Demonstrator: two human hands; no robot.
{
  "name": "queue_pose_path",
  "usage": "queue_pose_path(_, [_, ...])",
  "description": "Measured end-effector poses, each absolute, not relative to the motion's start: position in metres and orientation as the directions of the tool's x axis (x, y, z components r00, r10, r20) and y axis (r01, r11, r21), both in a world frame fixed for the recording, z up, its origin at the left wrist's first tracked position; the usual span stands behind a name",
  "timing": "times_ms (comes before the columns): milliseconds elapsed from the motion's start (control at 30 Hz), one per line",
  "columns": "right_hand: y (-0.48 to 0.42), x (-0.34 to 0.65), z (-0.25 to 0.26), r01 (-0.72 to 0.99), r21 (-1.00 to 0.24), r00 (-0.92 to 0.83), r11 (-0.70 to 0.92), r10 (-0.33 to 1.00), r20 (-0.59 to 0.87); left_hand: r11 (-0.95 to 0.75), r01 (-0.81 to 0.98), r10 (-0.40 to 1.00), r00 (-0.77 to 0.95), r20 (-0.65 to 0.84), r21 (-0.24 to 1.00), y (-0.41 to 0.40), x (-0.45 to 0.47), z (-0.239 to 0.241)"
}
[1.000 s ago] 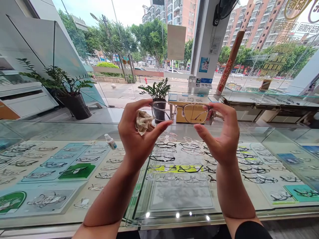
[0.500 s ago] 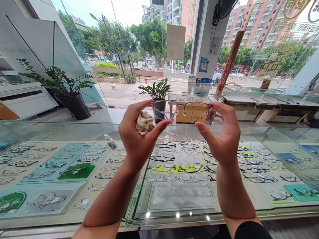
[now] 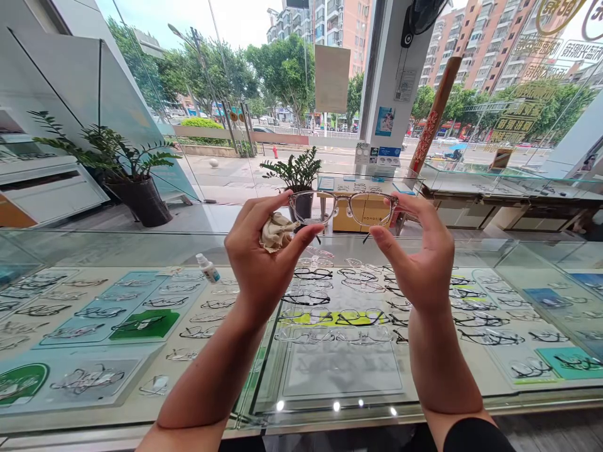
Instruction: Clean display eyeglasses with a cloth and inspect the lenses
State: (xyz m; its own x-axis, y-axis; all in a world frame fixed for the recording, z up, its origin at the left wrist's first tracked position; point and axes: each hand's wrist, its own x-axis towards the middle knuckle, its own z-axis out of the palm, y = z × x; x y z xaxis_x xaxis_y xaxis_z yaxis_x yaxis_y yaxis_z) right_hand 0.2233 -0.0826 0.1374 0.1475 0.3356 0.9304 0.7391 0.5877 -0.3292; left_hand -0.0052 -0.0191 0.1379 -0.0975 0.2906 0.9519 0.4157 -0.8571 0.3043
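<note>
Both my hands hold up a pair of clear-framed glasses at chest height over a glass display counter. My left hand pinches the frame's left end between thumb and forefinger and also keeps a crumpled beige cloth tucked in its palm. My right hand grips the frame's right end with thumb and fingers. The lenses face away from me, level and at arm's length.
Under the counter glass lie several rows of spectacle frames on coloured mats. A small white dropper bottle lies on the counter to the left. Potted plants and more display counters stand beyond, before large street windows.
The glasses have tilted slightly and risen a little between my hands. Both hands keep their grip and stay in nearly the same place.
</note>
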Motion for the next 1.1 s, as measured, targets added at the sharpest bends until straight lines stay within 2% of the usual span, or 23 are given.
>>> queue_pose_path(600, [-0.083, 0.221, 0.138, 0.748, -0.325, 0.156, 0.578, 0.323, 0.934, -0.853, 0.405, 0.322, -0.086, 0.943, 0.329, -0.015, -0.007, 0.139])
queue_pose_path(1100, [-0.088, 0.215, 0.138, 0.758, -0.352, 0.167, 0.549, 0.358, 0.918, -0.835, 0.376, 0.422, -0.032, 0.906, 0.402, -0.007, -0.017, 0.142])
